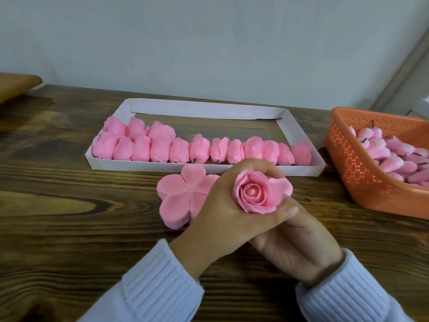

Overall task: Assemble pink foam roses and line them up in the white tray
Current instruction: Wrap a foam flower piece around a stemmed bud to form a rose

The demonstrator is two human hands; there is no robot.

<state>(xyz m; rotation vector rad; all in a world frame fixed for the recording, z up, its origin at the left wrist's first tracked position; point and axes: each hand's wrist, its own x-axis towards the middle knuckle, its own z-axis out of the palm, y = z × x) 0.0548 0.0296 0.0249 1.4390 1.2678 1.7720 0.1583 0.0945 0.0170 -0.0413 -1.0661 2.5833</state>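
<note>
Rose [254, 194], pink spiral (foam), petals cupped

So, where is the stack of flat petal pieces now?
In the head view, the petal stack lies left of centre on the wooden table, just before the white tray's near wall, partly behind the left hand.

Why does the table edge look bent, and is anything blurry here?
Head view: the wide lens bows the table along its far edge and tilts the wall corner on the right; light is soft and even, with faint shadows; the rose in the left hand is fairly sharp, while the sleeves at the bottom edge look smeared.
</note>
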